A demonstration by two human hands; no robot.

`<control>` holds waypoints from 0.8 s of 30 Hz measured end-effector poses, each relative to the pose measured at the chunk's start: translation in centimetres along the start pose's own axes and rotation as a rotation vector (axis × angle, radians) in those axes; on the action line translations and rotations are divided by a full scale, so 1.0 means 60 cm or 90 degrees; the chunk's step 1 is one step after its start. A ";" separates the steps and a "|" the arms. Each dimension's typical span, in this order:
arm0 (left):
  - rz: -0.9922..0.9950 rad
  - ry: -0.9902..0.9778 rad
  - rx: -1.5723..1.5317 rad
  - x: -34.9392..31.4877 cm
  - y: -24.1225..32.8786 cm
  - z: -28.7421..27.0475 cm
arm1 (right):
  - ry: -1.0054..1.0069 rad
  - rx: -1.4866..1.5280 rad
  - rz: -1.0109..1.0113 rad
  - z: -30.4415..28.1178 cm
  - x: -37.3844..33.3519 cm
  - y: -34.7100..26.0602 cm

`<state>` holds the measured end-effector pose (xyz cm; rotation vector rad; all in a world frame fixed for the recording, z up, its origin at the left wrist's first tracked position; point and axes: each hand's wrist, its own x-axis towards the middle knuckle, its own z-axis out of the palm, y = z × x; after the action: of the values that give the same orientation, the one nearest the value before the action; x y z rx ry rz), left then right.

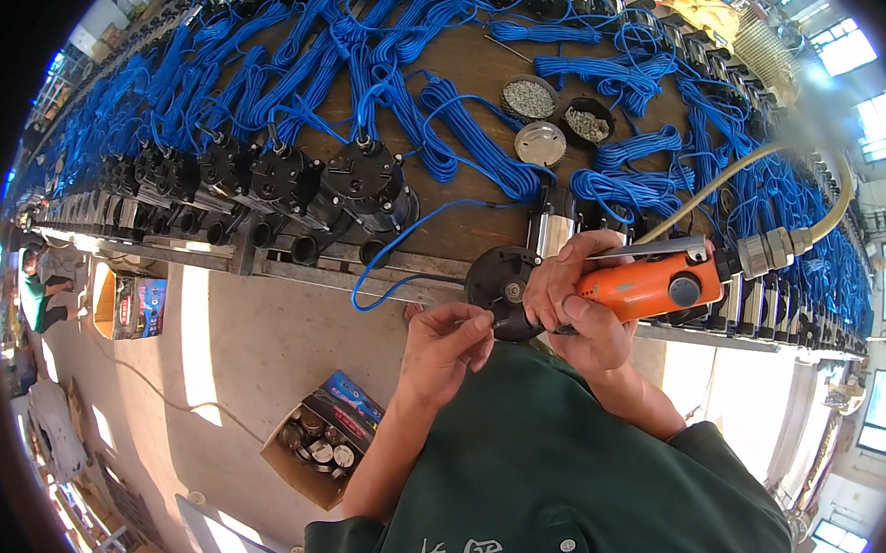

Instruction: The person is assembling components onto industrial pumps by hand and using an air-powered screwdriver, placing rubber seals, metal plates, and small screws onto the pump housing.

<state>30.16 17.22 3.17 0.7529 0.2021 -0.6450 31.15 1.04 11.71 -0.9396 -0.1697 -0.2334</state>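
Note:
My right hand (583, 304) grips an orange pneumatic screwdriver (654, 285), its beige air hose (748, 170) curving up and to the right. The tool's tip points at a black round pump end cap (499, 284) at the bench edge. My left hand (448, 341) sits just below that cap with fingers pinched together; whatever is between them is too small to make out. A blue cable (392, 259) loops from the cap back onto the bench.
A long wooden bench (473, 75) carries rows of black pumps (358, 186) and coiled blue cables (455, 126). Three round dishes of small screws (531, 99) stand behind the cap. A cardboard box of parts (322, 443) sits on the floor. Another person (38, 293) works far left.

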 end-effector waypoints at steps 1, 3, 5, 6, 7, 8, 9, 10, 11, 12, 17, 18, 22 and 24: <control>-0.003 0.007 0.031 -0.002 -0.002 -0.002 | -0.012 -0.017 -0.006 -0.006 -0.005 0.002; -0.010 0.023 0.071 -0.003 -0.004 -0.003 | -0.040 -0.049 -0.017 -0.020 -0.014 0.013; -0.021 0.045 0.088 -0.007 -0.003 -0.001 | -0.057 -0.050 -0.029 -0.025 -0.023 0.018; -0.037 0.054 0.069 -0.007 -0.005 -0.001 | -0.066 -0.048 -0.033 -0.027 -0.026 0.020; -0.054 0.063 0.049 -0.007 -0.008 0.000 | -0.076 -0.046 -0.030 -0.030 -0.027 0.021; -0.071 0.068 0.028 -0.008 -0.011 -0.001 | -0.087 -0.047 -0.028 -0.033 -0.029 0.021; -0.084 0.062 0.023 -0.010 -0.013 -0.002 | -0.097 -0.048 -0.025 -0.035 -0.031 0.022; -0.097 0.056 0.017 -0.012 -0.015 -0.004 | -0.097 -0.053 -0.027 -0.038 -0.034 0.025; -0.108 0.049 0.010 -0.014 -0.017 -0.005 | -0.099 -0.058 -0.029 -0.040 -0.036 0.028; -0.112 0.042 -0.003 -0.013 -0.022 -0.009 | -0.101 -0.064 -0.031 -0.040 -0.038 0.030; -0.112 0.050 -0.090 -0.011 -0.046 -0.016 | -0.042 -0.093 -0.036 -0.033 -0.043 0.033; -0.100 0.046 -0.107 -0.011 -0.046 -0.017 | -0.031 -0.099 -0.036 -0.030 -0.042 0.031; -0.067 0.027 -0.132 -0.011 -0.040 -0.018 | -0.032 -0.096 -0.040 -0.025 -0.036 0.026; -0.062 0.024 -0.123 -0.011 -0.038 -0.016 | -0.037 -0.092 -0.037 -0.025 -0.035 0.027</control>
<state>28.30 16.97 1.45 0.5722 0.3324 -0.6934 29.67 1.00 9.05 -1.0863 -0.2367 -0.2751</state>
